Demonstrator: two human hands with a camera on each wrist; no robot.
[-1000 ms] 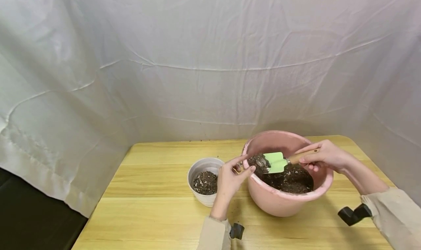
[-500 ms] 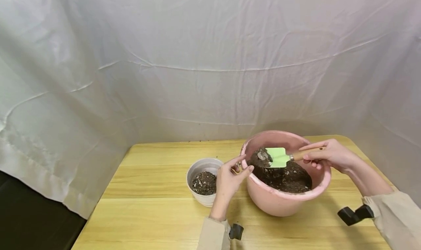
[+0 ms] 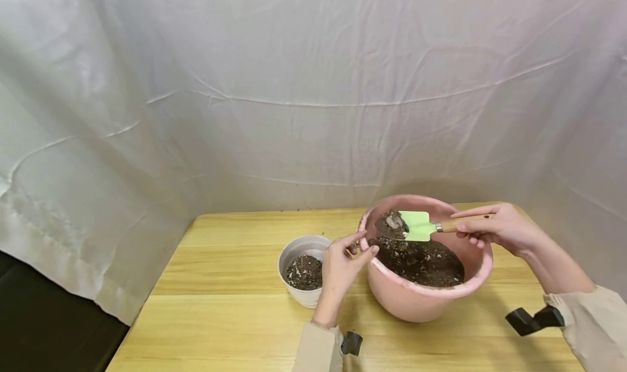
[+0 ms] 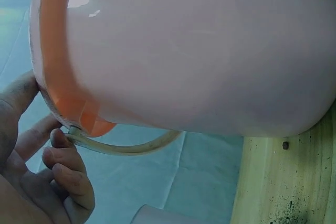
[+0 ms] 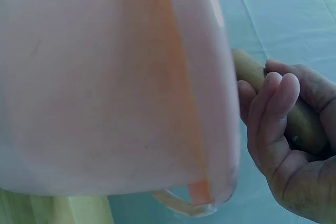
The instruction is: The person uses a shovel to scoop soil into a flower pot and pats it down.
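Note:
A pink bucket of dark soil stands on the table. My right hand grips the wooden handle of a green trowel, which hangs level over the bucket with a clump of soil at its tip. The right wrist view shows the fingers curled round that handle behind the bucket wall. My left hand pinches the bucket's left rim. Its fingers curl by the clear bail handle. A small white pot with some soil stands left of the bucket.
The wooden table ends at the left over a dark floor. White cloth hangs behind and on both sides. Black camera mounts sit on my wrists. Soil crumbs lie on the wood.
My right hand has lifted the trowel up and slightly right, out of the soil, with a clump on its tip. The left hand has stayed on the rim.

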